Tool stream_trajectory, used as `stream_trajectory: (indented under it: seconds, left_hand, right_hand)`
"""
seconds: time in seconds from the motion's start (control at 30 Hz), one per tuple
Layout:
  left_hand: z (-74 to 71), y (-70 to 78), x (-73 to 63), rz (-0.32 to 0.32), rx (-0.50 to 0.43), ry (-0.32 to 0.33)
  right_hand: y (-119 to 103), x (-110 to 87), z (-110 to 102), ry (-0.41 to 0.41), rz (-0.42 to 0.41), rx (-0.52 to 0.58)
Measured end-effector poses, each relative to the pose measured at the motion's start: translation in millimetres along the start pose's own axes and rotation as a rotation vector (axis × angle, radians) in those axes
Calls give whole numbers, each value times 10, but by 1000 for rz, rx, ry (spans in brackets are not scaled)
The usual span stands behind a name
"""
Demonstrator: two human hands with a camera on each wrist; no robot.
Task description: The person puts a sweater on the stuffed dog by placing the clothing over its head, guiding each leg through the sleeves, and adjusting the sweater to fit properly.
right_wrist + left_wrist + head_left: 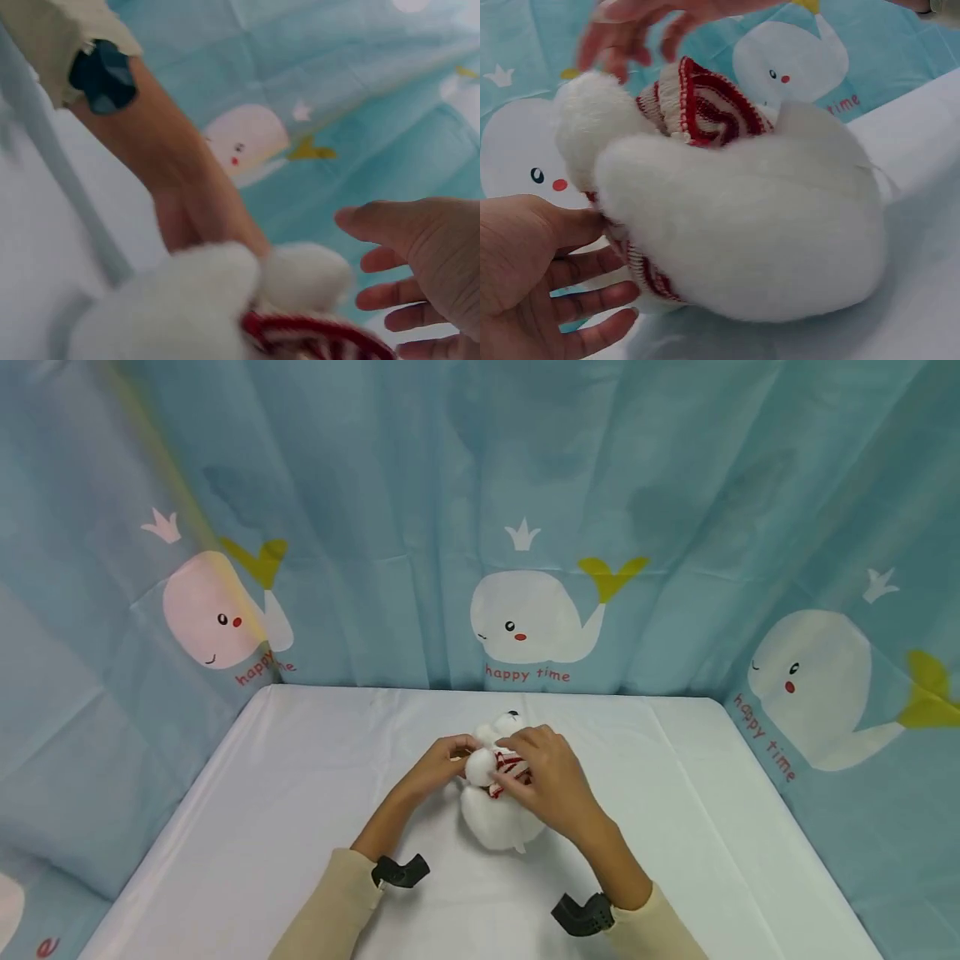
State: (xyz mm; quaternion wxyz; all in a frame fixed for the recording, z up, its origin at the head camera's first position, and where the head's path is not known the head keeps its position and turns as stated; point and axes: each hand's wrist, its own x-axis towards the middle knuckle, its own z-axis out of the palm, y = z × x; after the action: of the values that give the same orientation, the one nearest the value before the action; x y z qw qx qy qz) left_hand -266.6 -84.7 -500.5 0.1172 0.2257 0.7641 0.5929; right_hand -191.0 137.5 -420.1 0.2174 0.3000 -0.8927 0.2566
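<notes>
expect a soft, squashy, light plush [501, 820] on the table [300, 777], best held round its plump body [765, 225], between left hand [435, 770], relaxed against its striped knit [649, 274], and right hand [557, 781], loose-fingered, seemingly without grip.

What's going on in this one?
A person is handling a white plush toy with a striped red-and-white knit piece around it, on a white-covered table. The left hand touches the toy's side. The right hand, fingers loosely spread, is close over the striped piece; no grip by it is visible.
</notes>
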Motion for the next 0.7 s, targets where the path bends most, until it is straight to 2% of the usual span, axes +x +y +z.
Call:
stream_trajectory:
  seconds: [0.07,0.2,0.3,0.37,0.43,0.5,0.57,0.63,0.7]
  left_hand:
    - [37,12,10,24,38,37]
    - [116,18,39,44,92,119]
    - [164,-11,59,31,199,257]
    - [185,-38,62,5,296,364]
    - [195,-70,60,-26,386,442]
    - [190,-94,49,-55,443,461]
    - [164,-123,36,-55,455,440]
    - [117,-137,14,-28,426,397]
    - [54,-137,-3,21,386,334]
  right_hand:
    - [-67,43,89,-34,-86,-85]
    - [-134,83,218,-95,-98,-229]
    - [-175,80,270,-107,-140,-265]
    - [-204,56,307,-101,-216,-279]
    - [-223,28,355,-86,-287,-300]
    - [-234,1,408,-67,-323,-334]
    - [-235,-14,454,-49,-330,-348]
    - [-229,-20,471,-26,-323,-327]
    - [-206,-30,452,22,-304,-245]
